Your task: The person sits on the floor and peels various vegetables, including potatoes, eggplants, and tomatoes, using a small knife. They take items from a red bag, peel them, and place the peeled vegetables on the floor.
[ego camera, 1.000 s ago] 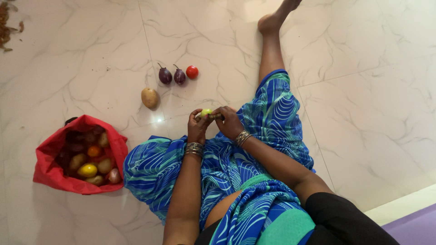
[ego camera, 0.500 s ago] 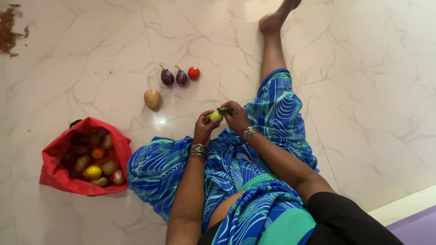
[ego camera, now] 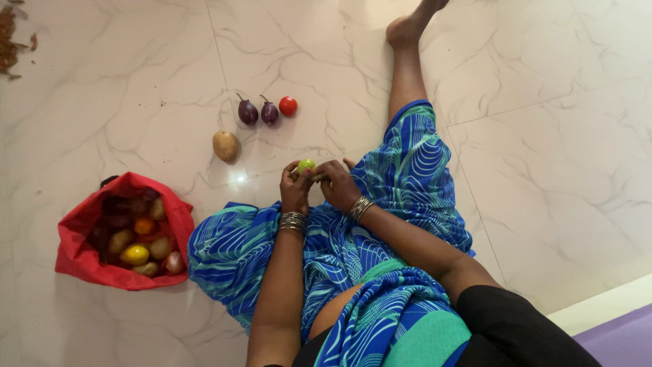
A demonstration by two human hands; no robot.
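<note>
On a white marble-patterned floor, a person sits with one leg stretched out, draped in a blue and green patterned garment, and works a small fruit over the lap. At far left, a scatter of brown dry scraps lies in the upper corner. Below it, a red bag sits open on the tiles, holding a mix of produce: a yellow fruit, an orange one, several brownish potatoes and dark purple pieces. Further right, a single potato rests alone on the floor, well apart from the bag. Just beyond it, two small purple aubergines lie side by side, with a red tomato just beside them.

At centre, the left hand, metal bangles at the wrist, has its fingers curled around a small green round fruit, gripping it from below. The right hand, also bangled, meets it from the other side, fingers bent against the fruit; whether it pinches the fruit itself or a small piece beside it cannot be told. The fruit sits raised between both hands, above the knee and near the floor's bright reflection.
</note>
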